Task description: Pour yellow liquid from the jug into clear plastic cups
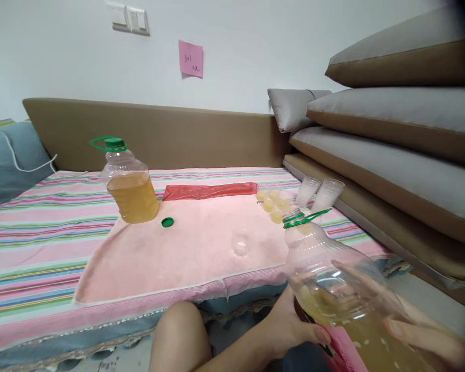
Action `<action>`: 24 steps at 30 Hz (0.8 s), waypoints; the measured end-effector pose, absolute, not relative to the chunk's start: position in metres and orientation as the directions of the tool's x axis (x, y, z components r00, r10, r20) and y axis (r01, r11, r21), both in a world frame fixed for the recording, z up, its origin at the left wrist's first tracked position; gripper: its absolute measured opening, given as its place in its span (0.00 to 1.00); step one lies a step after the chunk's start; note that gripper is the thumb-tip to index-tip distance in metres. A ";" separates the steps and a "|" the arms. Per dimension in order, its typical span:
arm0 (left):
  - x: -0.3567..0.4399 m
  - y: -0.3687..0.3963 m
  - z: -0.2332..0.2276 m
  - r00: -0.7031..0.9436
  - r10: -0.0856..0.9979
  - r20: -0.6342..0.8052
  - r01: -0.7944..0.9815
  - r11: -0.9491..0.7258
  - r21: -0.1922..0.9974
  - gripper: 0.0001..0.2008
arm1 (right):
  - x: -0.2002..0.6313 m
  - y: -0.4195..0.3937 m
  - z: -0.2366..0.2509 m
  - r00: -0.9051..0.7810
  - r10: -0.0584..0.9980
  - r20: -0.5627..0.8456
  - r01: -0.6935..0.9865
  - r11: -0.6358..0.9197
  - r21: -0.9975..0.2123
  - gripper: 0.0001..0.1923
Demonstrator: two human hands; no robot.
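Note:
A large clear plastic bottle (325,258) of pale yellow liquid leans to the left at the lower right. It has no cap, and a green handle ring circles its neck. My left hand (282,328) grips the bottle's near side by its pink label. My right hand (422,325) holds it from the right, partly seen through the clear wall. Left of the bottle's mouth, a small clear plastic cup (241,243) stands on a pink cloth (170,263). Behind it are several cups (273,204) with yellow liquid. A loose green cap (167,222) lies on the cloth.
A second capped bottle (134,194) stands at left. A red plastic bag (209,191) lies behind the cloth. Two stacks of clear cups (327,192) lean at right, beside piled grey-brown cushions (395,150). My knee (184,330) is before the bed's edge.

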State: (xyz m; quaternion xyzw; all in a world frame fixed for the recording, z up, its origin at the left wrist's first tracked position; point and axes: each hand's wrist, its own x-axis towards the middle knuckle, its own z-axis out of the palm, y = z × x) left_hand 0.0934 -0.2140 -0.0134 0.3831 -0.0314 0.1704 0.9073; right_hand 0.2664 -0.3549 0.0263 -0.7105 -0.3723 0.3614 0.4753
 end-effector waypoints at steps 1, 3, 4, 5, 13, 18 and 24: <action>0.095 -0.217 -0.015 0.941 0.294 0.165 -0.326 0.666 0.671 0.52 | 0.267 -0.356 0.030 0.431 0.881 -0.196 0.126 -0.274 -0.953 0.37; 0.096 -0.220 -0.018 0.942 0.293 0.164 -0.326 0.685 0.652 0.51 | 0.268 -0.356 0.036 0.380 0.892 -0.246 0.043 -0.282 -0.958 0.35; 0.096 -0.220 -0.019 0.942 0.288 0.171 -0.329 0.691 0.644 0.51 | 0.269 -0.356 0.038 0.370 0.892 -0.260 0.033 -0.292 -0.956 0.35; 0.096 -0.221 -0.021 0.943 0.286 0.170 -0.327 0.697 0.639 0.50 | 0.270 -0.355 0.039 0.365 0.891 -0.271 0.023 -0.300 -0.954 0.35; 0.092 -0.222 -0.038 0.929 0.369 0.031 -0.295 0.688 0.663 0.49 | 0.257 -0.334 0.056 0.348 0.886 -0.308 0.028 -0.338 -0.941 0.34; 0.087 -0.224 -0.033 0.914 0.405 0.033 -0.330 0.690 0.644 0.48 | 0.254 -0.324 0.067 0.375 0.876 -0.303 0.134 -0.374 -0.918 0.33; 0.083 -0.229 -0.046 0.896 0.442 -0.055 -0.314 0.714 0.626 0.51 | 0.249 -0.313 0.075 0.373 0.880 -0.295 0.224 -0.394 -0.891 0.34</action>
